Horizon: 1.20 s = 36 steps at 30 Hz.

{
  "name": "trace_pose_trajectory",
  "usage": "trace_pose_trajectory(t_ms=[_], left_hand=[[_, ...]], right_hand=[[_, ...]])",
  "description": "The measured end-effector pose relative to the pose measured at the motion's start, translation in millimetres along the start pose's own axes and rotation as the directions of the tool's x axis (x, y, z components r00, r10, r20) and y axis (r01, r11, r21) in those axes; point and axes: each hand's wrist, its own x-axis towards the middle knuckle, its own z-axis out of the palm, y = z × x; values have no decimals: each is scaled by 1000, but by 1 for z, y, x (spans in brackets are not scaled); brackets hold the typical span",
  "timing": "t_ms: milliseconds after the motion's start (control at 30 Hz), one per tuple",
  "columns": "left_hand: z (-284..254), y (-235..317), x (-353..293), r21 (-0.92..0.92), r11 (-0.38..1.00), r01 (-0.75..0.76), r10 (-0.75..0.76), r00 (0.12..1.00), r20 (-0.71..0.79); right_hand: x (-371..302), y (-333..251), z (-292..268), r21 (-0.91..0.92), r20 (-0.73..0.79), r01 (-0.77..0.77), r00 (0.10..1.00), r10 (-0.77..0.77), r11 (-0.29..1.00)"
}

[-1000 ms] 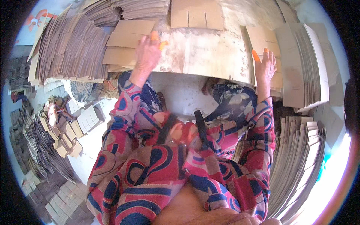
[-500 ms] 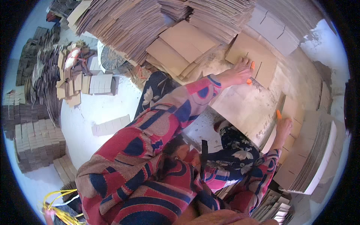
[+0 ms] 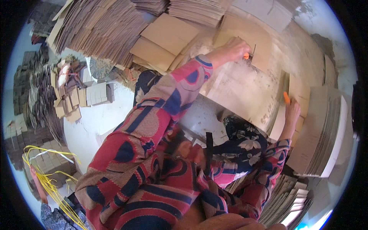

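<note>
My left hand (image 3: 237,49) is closed at the near edge of a slotted brown cardboard sheet (image 3: 262,48), on a worn pale board (image 3: 234,86). An orange cover (image 3: 246,56) shows on one of its digits, and the others are curled and partly hidden. At the board's right side, my right hand (image 3: 292,112) is closed on a narrow brown cardboard strip (image 3: 298,86). An orange-covered digit (image 3: 286,97) points up along the strip's left side. The rest of that grip is partly hidden.
Tall cardboard stacks (image 3: 101,28) and loose sheets (image 3: 168,32) lie at the far left. A slotted grey stack (image 3: 312,130) stands beside my right forearm. At lower left, another person's arm (image 3: 38,184) is by yellow straps (image 3: 50,184). Bundled cardboard pieces (image 3: 42,99) line the left side.
The view has shifted, moving the stacks left and up. My left fingers look more curled at the sheet's edge. The yellow straps have risen, and another person's arm now shows beside them.
</note>
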Motion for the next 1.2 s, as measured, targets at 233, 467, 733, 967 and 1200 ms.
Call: trace_pose_trajectory(t_ms=[233, 467, 733, 967, 1200], left_hand=[[-6, -13, 6, -217, 974, 59, -47, 997, 59], [-137, 76, 31, -309, 948, 71, -75, 997, -2], [-175, 106, -11, -149, 989, -14, 38, 987, 158], [-148, 125, -24, -88, 990, 110, -84, 962, 260], [-143, 123, -25, -127, 992, 19, 10, 975, 222]], right_hand=[[0, 33, 19, 7, -54, -197, 979, 197, 980], [-24, -17, -74, 42, -458, -332, 832, 314, 942], [-76, -112, -248, 638, -649, 249, 684, 334, 729], [-108, -145, -271, 629, -609, 330, 772, 182, 704], [-122, -157, -294, 657, -565, 335, 812, 147, 676]])
